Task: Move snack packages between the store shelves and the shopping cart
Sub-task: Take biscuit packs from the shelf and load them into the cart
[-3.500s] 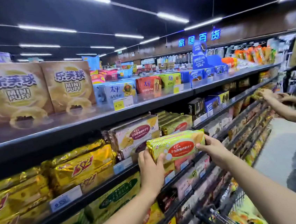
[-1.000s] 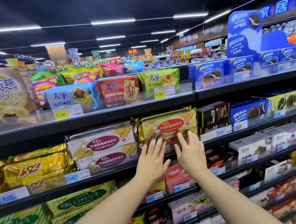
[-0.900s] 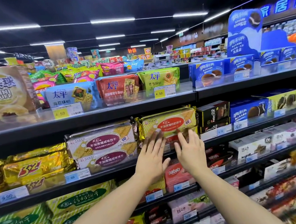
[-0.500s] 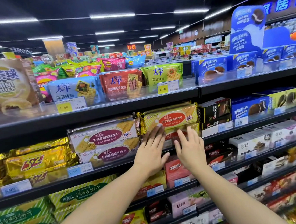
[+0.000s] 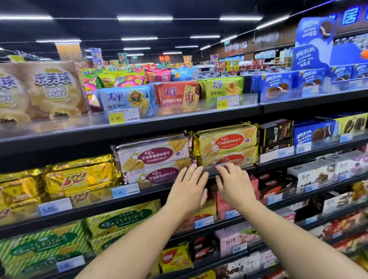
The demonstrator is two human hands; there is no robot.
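On the black metal shelf (image 5: 90, 211) second from the top, the yellow foil cracker package (image 5: 226, 140) with a red oval label lies flat atop its twin (image 5: 230, 158), label outward for display. The left hand (image 5: 189, 190) and the right hand (image 5: 234, 185) hover just below, fingers loose, holding nothing; placement appears complete.

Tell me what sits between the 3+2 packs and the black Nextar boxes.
In the head view, two stacks of cracker packs fill that stretch: maroon-label packs beside the 3+2 packs, then red-label packs next to the Nextar boxes.
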